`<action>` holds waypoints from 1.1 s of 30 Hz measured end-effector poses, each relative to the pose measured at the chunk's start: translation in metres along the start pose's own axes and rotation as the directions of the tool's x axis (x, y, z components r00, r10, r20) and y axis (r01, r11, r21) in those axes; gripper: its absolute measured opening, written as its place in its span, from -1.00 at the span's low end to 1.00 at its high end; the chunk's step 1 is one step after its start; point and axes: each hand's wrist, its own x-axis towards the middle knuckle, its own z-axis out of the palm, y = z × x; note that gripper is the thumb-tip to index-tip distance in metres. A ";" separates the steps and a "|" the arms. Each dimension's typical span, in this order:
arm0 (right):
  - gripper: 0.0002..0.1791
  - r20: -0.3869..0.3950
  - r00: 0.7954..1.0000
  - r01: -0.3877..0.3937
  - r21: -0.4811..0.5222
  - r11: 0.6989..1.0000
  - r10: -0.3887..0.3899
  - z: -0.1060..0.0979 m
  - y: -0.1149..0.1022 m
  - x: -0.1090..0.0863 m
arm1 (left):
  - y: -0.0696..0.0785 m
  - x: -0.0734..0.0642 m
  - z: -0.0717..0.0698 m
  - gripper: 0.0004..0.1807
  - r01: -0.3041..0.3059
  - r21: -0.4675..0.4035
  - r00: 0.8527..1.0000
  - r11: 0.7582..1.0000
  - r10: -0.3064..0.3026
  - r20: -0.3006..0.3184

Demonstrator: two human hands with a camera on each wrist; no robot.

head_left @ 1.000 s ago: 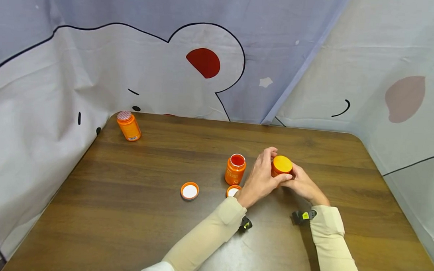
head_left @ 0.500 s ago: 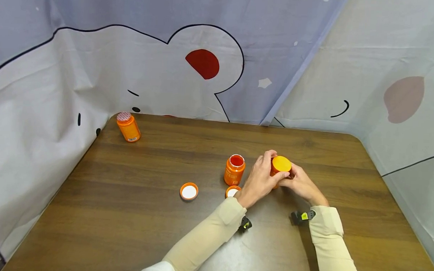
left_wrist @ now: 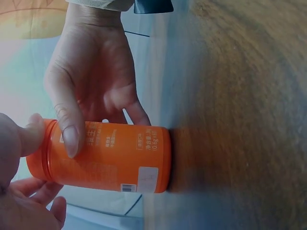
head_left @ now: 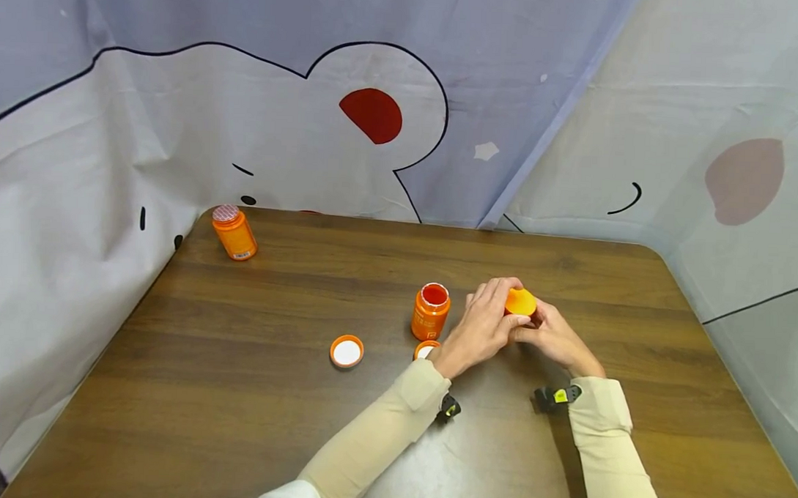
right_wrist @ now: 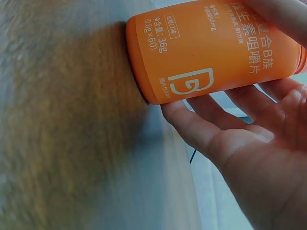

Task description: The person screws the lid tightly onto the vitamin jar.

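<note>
An orange pill bottle [right_wrist: 206, 52] with white printing stands close over the table between both hands. My right hand [head_left: 557, 342] holds its body, the thumb across the label in the left wrist view and the fingers round the other side. My left hand [head_left: 482, 325] grips the orange cap [head_left: 520, 303], which sits at the bottle's mouth and looks slightly tilted in the head view. To the left stands a second orange bottle [head_left: 430, 312], uncapped, its red mouth showing. A white-lined cap [head_left: 425, 350] lies below it, partly hidden by my left wrist.
Another upturned cap [head_left: 347, 351] with a white lining lies further left on the brown wooden table [head_left: 235, 419]. A third orange bottle [head_left: 235, 234], with a patterned pinkish top, stands at the far left corner. A printed curtain [head_left: 278, 127] hangs behind the table.
My left fingers have shifted over the top edge of the cap, which now shows more tilted. My right hand has stayed round the bottle. The other bottles and caps have not moved.
</note>
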 end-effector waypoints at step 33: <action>-0.42 0.011 0.999 -0.044 0.006 0.999 0.044 0.001 -0.003 -0.001 | 0.001 0.000 -0.032 -0.29 0.025 -0.181 0.995 0.983 -0.007 0.098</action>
